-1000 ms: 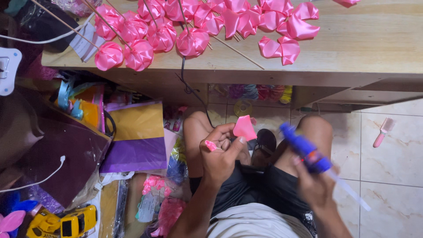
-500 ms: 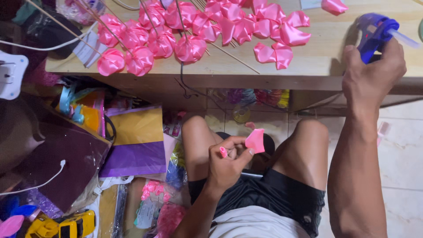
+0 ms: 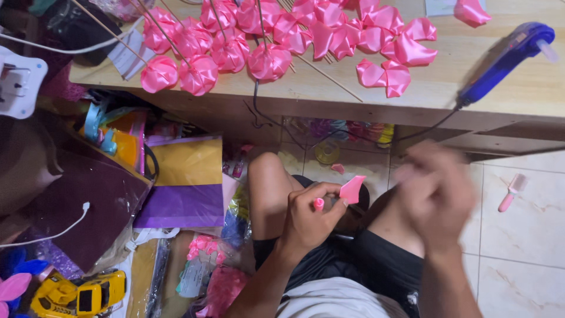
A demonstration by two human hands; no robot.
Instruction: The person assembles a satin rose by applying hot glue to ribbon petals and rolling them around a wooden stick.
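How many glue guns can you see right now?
1. The blue glue gun lies on the wooden table, far right, cord trailing over the edge. The left hand holds a pink petal. Clutter at left could hide another.

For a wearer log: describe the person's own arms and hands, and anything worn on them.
Both forearms are bare, with no sleeves, gloves, watch or bracelet showing. The left hand shows plain fingers without visible rings. The right hand is motion-blurred, so finer detail cannot be told.

A flat yellow-and-purple paper bag (image 3: 191, 182) lies on the floor left of the knees. Nearer, clear plastic packets of pink pieces (image 3: 203, 265) lie beside it. A white paper tag (image 3: 126, 56) rests on the far-left tabletop.
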